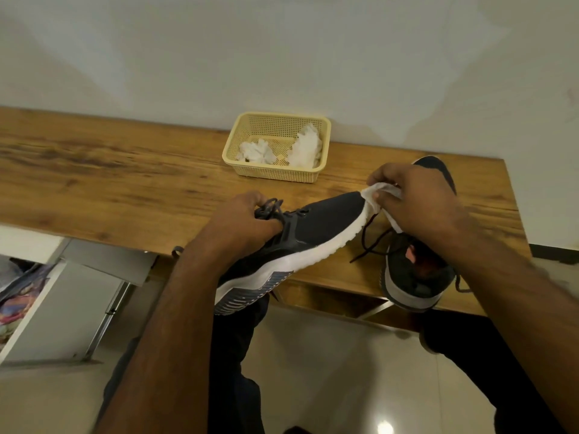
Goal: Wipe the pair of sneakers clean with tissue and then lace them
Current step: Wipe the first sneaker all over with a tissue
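A: Two sneakers in view. Entry one: the held sneaker (316, 233), dark upper, white sole, tipped on its side above the near edge of the counter (125, 183), toe pointing away and to the right.

B: Grip on it?

A: Left hand (244, 220) has its fingers curled round the collar and lace area, with a loop of lace showing at the knuckles. The heel end hangs off the counter over the person's lap.

B: And the other grip?

A: Right hand (416, 202) pinches a white tissue (376, 195), folded over the toe tip of that sneaker; tissue touches the white sole edge there.

B: Entry two?

A: Second sneaker (416, 277) rests on the counter under the right forearm, heel toward the person and overhanging the edge, a dark lace trailing loose beside it.

B: Anything further back?

A: Cream mesh basket (247, 133) near the wall, two crumpled white wads (307, 148) inside.
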